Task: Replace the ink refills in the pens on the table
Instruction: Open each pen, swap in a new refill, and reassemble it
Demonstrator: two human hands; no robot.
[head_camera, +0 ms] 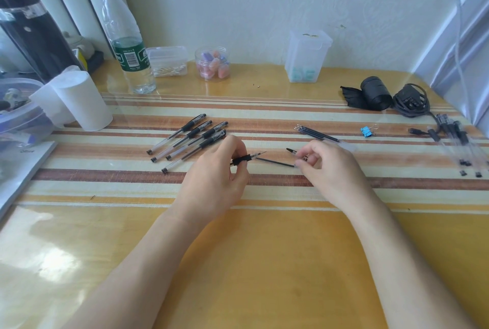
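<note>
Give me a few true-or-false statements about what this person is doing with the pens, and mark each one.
1. The left hand grips a pen barrel at its black grip. True.
2. The right hand lies flat and empty on the table. False: its fingers pinch the end of a dark refill.
3. Four pens lie side by side near the left hand. True.
4. The blue binder clip lies among those four pens. False: it lies apart on the right, beyond the loose refills.
5. The water bottle lies on its side. False: it stands upright.
</note>
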